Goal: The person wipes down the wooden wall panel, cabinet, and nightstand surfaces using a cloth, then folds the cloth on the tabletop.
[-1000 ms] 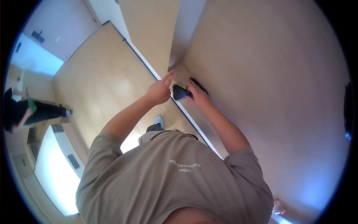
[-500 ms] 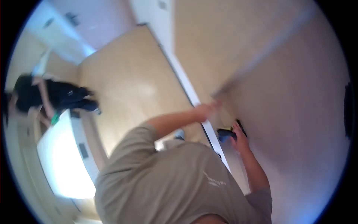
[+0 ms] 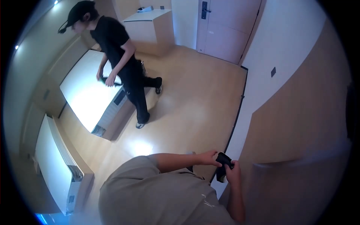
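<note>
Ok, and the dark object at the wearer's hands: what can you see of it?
The dark object is small and mostly black, with a pale yellowish patch at its lower end in the picture. It looks matte; the material is unclear. The right hand holds it, and the left hand is at its edge, grip unclear.

Two hands, a left hand (image 3: pixel 208 158) and a right hand (image 3: pixel 234 173), are at one black object (image 3: pixel 224 159). Well off to the left hand's left: one person (image 3: pixel 112 41) with one cap (image 3: pixel 80 12) and two shoes (image 3: pixel 140 125), plus two beds (image 3: pixel 88 93). Far ahead of both hands: one door (image 3: pixel 230 32), one cabinet (image 3: pixel 148 34).
</note>
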`<state>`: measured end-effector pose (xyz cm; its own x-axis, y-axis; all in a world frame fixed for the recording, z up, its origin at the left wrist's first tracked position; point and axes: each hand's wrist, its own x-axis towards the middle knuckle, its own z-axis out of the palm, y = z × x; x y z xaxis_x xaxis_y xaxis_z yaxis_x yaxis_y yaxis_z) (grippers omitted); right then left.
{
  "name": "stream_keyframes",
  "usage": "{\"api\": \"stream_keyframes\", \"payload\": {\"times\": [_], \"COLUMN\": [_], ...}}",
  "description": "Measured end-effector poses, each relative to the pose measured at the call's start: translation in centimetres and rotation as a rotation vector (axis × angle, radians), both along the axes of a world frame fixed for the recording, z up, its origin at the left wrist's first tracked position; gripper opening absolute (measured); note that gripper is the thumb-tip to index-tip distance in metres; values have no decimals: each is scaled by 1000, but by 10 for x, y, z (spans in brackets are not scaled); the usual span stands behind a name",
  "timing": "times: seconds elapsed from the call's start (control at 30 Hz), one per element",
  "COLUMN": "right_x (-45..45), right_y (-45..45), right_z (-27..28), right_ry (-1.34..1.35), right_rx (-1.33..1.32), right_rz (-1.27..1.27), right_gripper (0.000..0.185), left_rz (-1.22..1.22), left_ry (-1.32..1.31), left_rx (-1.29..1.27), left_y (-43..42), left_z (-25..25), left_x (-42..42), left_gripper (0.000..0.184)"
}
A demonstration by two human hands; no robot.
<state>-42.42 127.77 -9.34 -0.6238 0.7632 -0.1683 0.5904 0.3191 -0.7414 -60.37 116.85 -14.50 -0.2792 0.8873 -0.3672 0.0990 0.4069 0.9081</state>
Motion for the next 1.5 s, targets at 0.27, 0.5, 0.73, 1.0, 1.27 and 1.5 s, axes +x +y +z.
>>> {"api": "stream_keyframes", "payload": {"times": [0.27,0.5,0.73,1.0,1.27,1.5], "right_x": [-112,-283,-432,-597,-809,-995], "right_y": [14,37,24,15,71,115], "right_z": [-12,-20,-31,-27,-44,20], "right_ry": [86,96,178,315,84,19], "right_rx": [-93,-344,-407,-37,-271,-221], "right_rz": [17,111,356,1047,1160,1326], "right_gripper": [36,21,46,53,26,18], "left_rz": [1,295,411,607,887,1213], "left_ry": [-536,-208,53,113,125,340], "left_rx": [76,257,398,240,348,397], "left_y": [12,8,-43,-83,-59,-39], "left_z": [-8,18,24,24,38,56], "left_x": [-87,-256,-388,-467,-627,-756], "left_gripper": [50,29,22,31,30,46]}}
